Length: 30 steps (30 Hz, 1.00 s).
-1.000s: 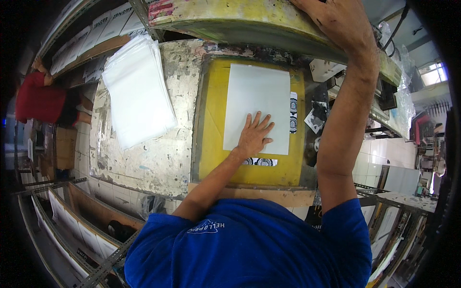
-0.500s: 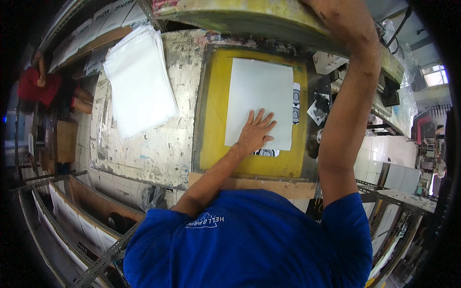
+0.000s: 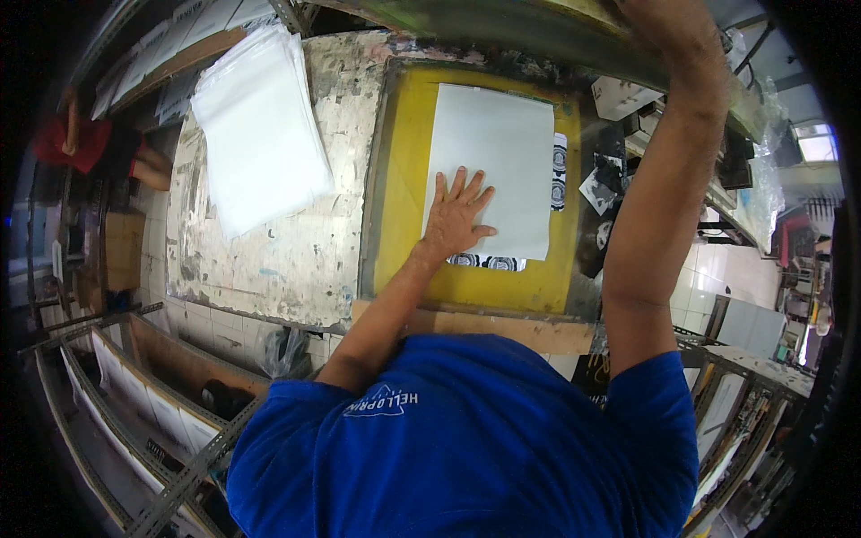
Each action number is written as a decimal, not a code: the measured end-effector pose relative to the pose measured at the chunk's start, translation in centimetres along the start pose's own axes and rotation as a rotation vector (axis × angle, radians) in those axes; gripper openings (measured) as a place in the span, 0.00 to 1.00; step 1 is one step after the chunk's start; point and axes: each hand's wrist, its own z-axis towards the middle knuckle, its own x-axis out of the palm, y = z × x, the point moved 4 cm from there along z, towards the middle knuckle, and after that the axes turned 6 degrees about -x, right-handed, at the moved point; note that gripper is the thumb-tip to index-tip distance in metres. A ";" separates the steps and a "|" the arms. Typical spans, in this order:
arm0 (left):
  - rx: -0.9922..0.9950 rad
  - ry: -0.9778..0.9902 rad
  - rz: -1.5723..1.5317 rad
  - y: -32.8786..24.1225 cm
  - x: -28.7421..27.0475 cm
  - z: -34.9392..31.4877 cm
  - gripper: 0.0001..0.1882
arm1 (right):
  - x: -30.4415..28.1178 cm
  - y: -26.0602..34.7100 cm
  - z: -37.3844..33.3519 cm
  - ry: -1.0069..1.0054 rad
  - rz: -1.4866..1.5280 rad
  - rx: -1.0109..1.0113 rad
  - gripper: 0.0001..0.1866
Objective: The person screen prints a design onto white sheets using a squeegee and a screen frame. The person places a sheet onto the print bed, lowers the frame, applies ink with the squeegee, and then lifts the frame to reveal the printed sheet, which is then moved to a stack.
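My left hand [image 3: 457, 220] lies flat with fingers spread on a smooth white sheet [image 3: 502, 143]. The sheet rests on a yellow board [image 3: 404, 161]. Black-and-white printed patches with round motifs [image 3: 558, 170] peep out from under its right and lower edges. My right arm reaches up to a long, stained frame [image 3: 502, 31] raised across the far side. At the top edge of the picture, my right hand [image 3: 668, 22] is at the frame's right part; its fingers are out of sight.
Left of the board, a fanned stack of white sheets [image 3: 265, 134] lies on a paint-spattered table [image 3: 345, 206]. A person in a red top [image 3: 81, 143] stands beyond it. Shelving with compartments [image 3: 170, 359] is at the lower left. White boxes [image 3: 619, 97] stand at the far right.
My left hand has slid a little left on the sheet. My right hand and the raised frame have shifted slightly up in the view, and the whole view has tilted a bit.
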 end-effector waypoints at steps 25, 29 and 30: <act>-0.093 -0.333 -0.168 1.7 -6.5 0.5 0.41 | 0.2 -1.3 -1.2 0.146 -0.375 -0.117 0.19; -0.205 -0.676 -0.822 1.8 -14.1 -1.2 0.53 | 1.5 -0.6 -4.8 -0.074 -0.224 -0.239 0.22; -0.135 -0.737 -0.950 1.7 -15.5 -1.5 0.56 | 1.8 0.1 -5.9 -0.098 -0.191 -0.238 0.23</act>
